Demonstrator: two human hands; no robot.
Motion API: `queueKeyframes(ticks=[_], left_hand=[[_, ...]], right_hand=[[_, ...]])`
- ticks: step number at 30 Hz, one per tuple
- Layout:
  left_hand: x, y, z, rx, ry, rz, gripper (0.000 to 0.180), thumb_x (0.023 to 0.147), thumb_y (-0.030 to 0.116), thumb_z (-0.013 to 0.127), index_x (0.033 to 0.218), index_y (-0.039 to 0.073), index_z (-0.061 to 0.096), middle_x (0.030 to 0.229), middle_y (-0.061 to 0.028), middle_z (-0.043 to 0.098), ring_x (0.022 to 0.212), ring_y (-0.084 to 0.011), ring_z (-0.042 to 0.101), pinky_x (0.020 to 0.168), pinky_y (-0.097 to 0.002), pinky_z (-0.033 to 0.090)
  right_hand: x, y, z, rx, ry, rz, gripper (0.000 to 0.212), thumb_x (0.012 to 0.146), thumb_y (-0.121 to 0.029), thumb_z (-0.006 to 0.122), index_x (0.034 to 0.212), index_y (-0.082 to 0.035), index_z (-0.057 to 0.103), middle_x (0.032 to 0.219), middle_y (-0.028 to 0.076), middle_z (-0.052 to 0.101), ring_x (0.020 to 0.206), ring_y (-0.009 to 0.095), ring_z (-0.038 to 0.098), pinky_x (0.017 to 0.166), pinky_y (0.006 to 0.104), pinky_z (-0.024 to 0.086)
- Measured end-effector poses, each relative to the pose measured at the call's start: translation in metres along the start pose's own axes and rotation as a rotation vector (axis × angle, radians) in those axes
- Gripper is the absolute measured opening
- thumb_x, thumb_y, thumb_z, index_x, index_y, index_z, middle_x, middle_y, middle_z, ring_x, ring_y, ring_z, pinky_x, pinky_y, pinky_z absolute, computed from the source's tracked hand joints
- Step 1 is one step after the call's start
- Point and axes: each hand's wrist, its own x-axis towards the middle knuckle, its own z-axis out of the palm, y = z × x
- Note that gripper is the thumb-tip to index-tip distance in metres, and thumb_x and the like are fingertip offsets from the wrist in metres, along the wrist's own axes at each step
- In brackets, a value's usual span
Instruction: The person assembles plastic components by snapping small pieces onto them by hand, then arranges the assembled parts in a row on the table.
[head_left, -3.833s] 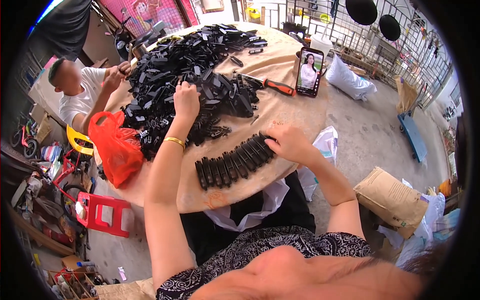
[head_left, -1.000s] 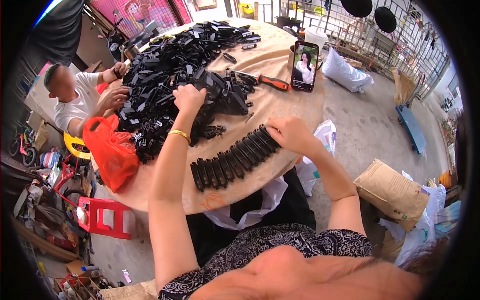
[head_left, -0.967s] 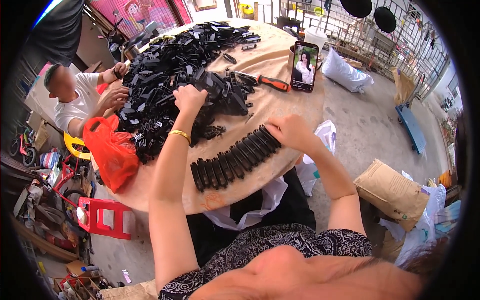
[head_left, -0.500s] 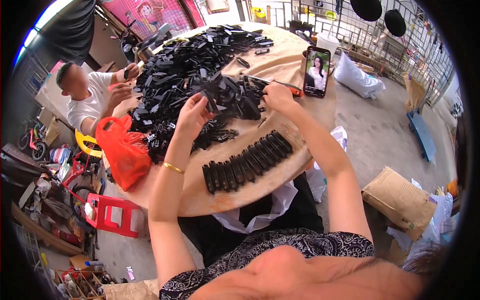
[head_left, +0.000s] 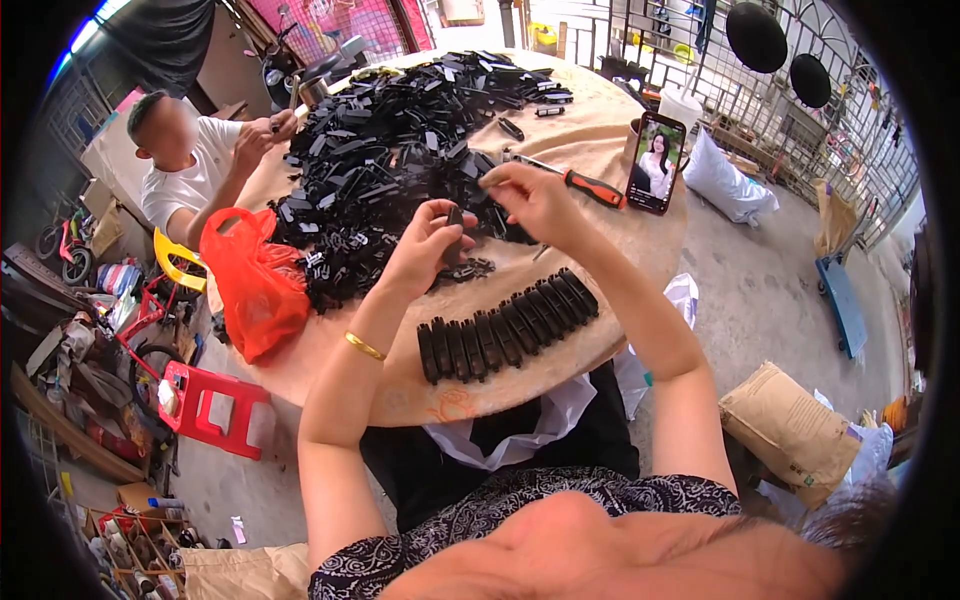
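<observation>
Left hand (head_left: 424,250) grips black part (head_left: 455,222) mid-frame, right hand (head_left: 533,203) apart, grip unclear; lower-centre row (head_left: 512,330) sits off pile (head_left: 370,150), likely for reach.

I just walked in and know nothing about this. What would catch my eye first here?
First, the big pile of black parts heaped over the far left of the table, with a bright red bag at its near left edge. Next, the curved row of black pieces near the front edge; just beyond it, the person's left hand holds a dark piece. A lit phone stands at the right.
</observation>
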Motion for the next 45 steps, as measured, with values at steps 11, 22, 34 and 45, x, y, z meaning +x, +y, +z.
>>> queueKeyframes(ticks=[11,22,34,45], left_hand=[[-0.002,-0.016,0.013,0.270,0.104,0.049,0.030,0.086,0.014,0.047,0.112,0.004,0.037,0.073,-0.0013,0.051,0.055,-0.0059,0.043,0.045,-0.0185,0.033],[-0.007,-0.016,0.013,-0.185,0.132,0.000,0.025,0.091,0.017,0.040,0.112,0.005,0.048,0.084,-0.0031,0.056,0.066,-0.0102,0.052,0.053,-0.0241,0.044],[-0.007,-0.022,0.013,-0.160,0.034,0.070,0.026,0.088,0.013,0.050,0.112,0.004,0.051,0.098,-0.0022,0.058,0.081,-0.0103,0.058,0.069,-0.0262,0.051],[-0.007,-0.019,0.005,-0.150,0.018,0.052,0.026,0.087,0.011,0.052,0.111,0.004,0.053,0.095,-0.0013,0.059,0.080,-0.0091,0.058,0.068,-0.0235,0.051]], right_hand=[[-0.011,0.000,0.029,-0.044,0.069,0.011,0.014,0.074,-0.007,0.063,0.086,0.002,0.061,0.074,0.013,0.061,0.063,0.020,0.059,0.057,0.0279,0.046],[-0.019,-0.012,0.030,-0.340,0.134,-0.236,0.008,0.072,-0.003,0.063,0.080,0.000,0.060,0.069,0.011,0.056,0.059,0.023,0.056,0.053,0.0285,0.045],[-0.024,-0.010,0.028,-0.529,0.062,-0.354,0.015,0.073,-0.007,0.058,0.087,-0.002,0.057,0.071,0.009,0.054,0.066,0.028,0.055,0.058,0.0351,0.045],[-0.024,-0.016,0.022,-0.297,-0.054,-0.249,0.019,0.078,-0.011,0.056,0.093,0.000,0.060,0.077,0.012,0.056,0.067,0.028,0.057,0.060,0.0344,0.046]])
